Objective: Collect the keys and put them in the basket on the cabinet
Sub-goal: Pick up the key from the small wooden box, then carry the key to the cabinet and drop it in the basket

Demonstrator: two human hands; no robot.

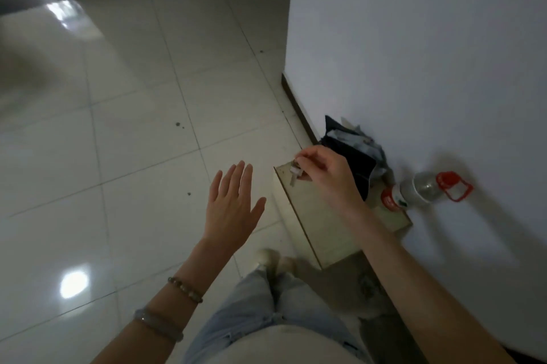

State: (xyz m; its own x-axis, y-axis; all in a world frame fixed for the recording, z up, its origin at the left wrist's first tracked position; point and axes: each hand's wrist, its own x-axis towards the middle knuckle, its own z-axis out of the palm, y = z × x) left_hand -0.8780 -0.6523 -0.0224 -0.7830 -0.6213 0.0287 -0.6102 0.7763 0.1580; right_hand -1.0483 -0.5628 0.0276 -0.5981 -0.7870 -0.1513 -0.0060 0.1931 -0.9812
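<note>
The right hand (324, 174) has its fingers (305, 160) pinched on the keys (295, 174), which hang just below the fingertips with their long axis pointing down toward the near-left corner of the worktop (325, 224), a low pale board set against the wall (414, 52). Whether the keys touch the board or hang clear of it cannot be told. The left hand (233, 203) is empty, its fingers spread flat in the air, left of the keys and well apart from them, so the right hand is the one that carries. Behind the pinching fingers lies a dark bag (352, 153); to their right lies a plastic bottle (420, 189) on its side. The open floor (133, 126) to the left gives free room to lift away. No basket or cabinet is in view.
</note>
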